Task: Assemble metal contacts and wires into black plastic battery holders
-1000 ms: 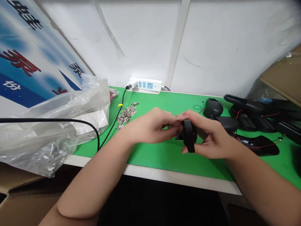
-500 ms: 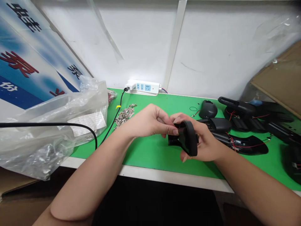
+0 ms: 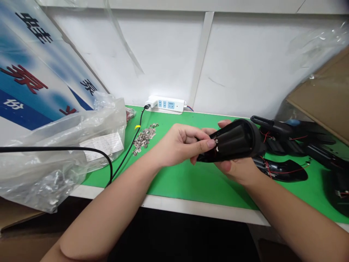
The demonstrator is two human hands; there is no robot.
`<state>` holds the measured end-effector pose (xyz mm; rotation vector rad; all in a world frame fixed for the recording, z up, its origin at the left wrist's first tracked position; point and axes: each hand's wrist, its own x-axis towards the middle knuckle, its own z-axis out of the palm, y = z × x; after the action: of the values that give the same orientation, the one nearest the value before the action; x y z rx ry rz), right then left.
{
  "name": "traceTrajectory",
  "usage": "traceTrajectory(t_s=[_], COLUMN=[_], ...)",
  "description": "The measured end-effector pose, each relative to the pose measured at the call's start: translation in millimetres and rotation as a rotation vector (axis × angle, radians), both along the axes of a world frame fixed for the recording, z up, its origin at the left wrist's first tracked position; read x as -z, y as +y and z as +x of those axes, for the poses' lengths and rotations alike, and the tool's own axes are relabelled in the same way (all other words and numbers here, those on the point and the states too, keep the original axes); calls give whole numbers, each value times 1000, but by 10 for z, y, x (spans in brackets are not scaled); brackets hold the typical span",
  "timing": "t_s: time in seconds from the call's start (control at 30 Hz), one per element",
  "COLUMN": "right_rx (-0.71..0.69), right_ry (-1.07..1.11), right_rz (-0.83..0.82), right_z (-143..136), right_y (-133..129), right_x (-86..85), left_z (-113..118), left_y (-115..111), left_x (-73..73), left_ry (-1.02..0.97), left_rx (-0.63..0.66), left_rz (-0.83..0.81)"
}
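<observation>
Black casing (image 3: 231, 140) | left hand (image 3: 185, 143): thumb and fingers pinching narrow end | right hand (image 3: 238, 170): clasped around back

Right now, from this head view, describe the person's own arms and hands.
The left hand and right hand are ungloved, with no ring showing, though the right is partly hidden. The left forearm and right forearm are slender and bare: no sleeve, watch or bracelet is visible.

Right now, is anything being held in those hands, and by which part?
Yes, a hollow black piece. The right hand holds it from behind and below; the left hand pinches its narrower end, thumb beside a small metal bit.
</observation>
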<state>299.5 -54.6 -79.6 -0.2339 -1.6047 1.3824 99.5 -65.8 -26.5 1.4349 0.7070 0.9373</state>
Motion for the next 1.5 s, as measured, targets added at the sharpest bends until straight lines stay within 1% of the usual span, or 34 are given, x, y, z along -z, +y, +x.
traceTrajectory(t_s=[0.17,0.27,0.33,0.43,0.5,0.57,0.63,0.8,0.9,1.03,1.2,1.3,1.4,1.5], right_rx=[14,33,78,195,287,343,351,262,218,234,230,227,215,268], right_ry=[6,-33,-75,-158,-221,-259,-265,-307,-353,-452,-312,-325,-329,-360], right_rz=[9,60,102,238,382,530,626,702,713,659,705,641,548,441], right_z=[2,12,24,51,69,82,90,115,136,142,114,110,115,118], right_y=[24,37,47,66,84,104,122,137,129,130,141,117,70,15], right_x=[17,6,-1,-21,-44,-74,-106,-175,-183,-155,-160,-186,-179,-141], left_z=[-9,-30,-49,-76,-87,-94,-101,-153,-195,-222,-182,-132,-78,-44], left_y=[4,15,20,24,29,37,49,89,123,154,115,65,16,-14], left_x=[29,27,23,12,-1,-15,-25,-6,29,58,20,-10,-21,-26], left_ry=[6,54,79,115,149,170,193,302,336,371,370,350,277,209], left_rx=[49,28,5,-11,7,37,65,122,162,171,169,175,143,121], left_rz=[4,-1,7,36,43,41,49,78,104,133,118,129,111,47])
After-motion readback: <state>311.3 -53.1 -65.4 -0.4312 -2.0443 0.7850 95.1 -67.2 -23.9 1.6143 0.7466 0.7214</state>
